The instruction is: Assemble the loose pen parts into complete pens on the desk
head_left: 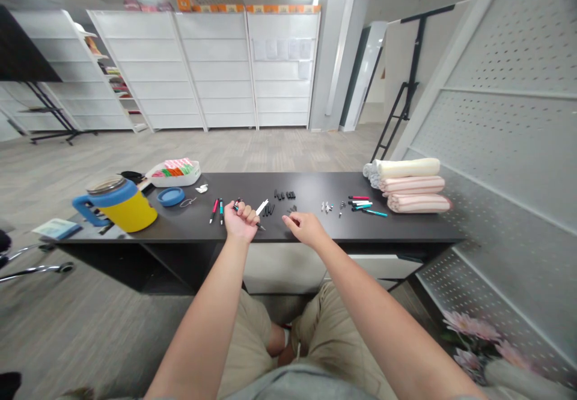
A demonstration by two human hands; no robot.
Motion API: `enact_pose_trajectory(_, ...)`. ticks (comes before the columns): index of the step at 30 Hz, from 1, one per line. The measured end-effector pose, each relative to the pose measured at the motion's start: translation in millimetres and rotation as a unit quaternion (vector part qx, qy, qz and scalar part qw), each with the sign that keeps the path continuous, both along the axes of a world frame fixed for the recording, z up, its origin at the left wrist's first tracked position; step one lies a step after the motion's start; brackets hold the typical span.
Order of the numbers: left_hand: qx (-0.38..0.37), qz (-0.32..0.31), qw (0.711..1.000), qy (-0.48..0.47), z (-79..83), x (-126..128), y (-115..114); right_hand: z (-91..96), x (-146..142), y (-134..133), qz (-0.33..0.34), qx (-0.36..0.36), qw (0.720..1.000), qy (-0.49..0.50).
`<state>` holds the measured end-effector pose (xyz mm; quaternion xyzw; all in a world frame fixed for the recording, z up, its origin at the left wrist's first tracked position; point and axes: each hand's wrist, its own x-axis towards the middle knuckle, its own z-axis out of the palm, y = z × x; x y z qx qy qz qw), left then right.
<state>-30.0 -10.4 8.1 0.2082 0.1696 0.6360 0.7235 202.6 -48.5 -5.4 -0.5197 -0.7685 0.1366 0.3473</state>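
- Your left hand [242, 220], just left of the middle of the frame, was curled palm-up around a slim pen [261, 227], whose dark pointed end stuck out at the lower right of the fist.
- Your right hand [306, 228], right of the middle, had its thumb and forefinger brought close together; you could not tell from this view whether anything was pinched between them.
- For good handling, a snug but light wrap by your left fingers seemed right, leaving the point free and steady.
- Your right fingertips probably did best working low over the tabletop [315, 184], so a dropped part would not roll far, and without brushing the loose black pieces [285, 196] just beyond.
- The pen looked thin and straight, with a hint of teal near the upper left of your fist; your fingers hid most of its barrel.
- It sat apart from the red pen [214, 211] and the teal pen [221, 212] lying left of your fist.
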Motion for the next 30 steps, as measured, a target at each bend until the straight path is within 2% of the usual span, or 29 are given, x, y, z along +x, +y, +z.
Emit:
enact_pose_trajectory(22, -0.030, 0.015, 0.999, -0.006, 5.6, 5.5, -3.3, -1.8, -3.1, 1.0, -0.026, 0.011, 0.999, -0.025)
enact_pose_trajectory(30, -0.019, -0.010, 1.000, -0.011, 4.1, 3.3, -6.2, -3.5, 0.6, -1.4, -0.016, 0.016, 1.000, 0.005)
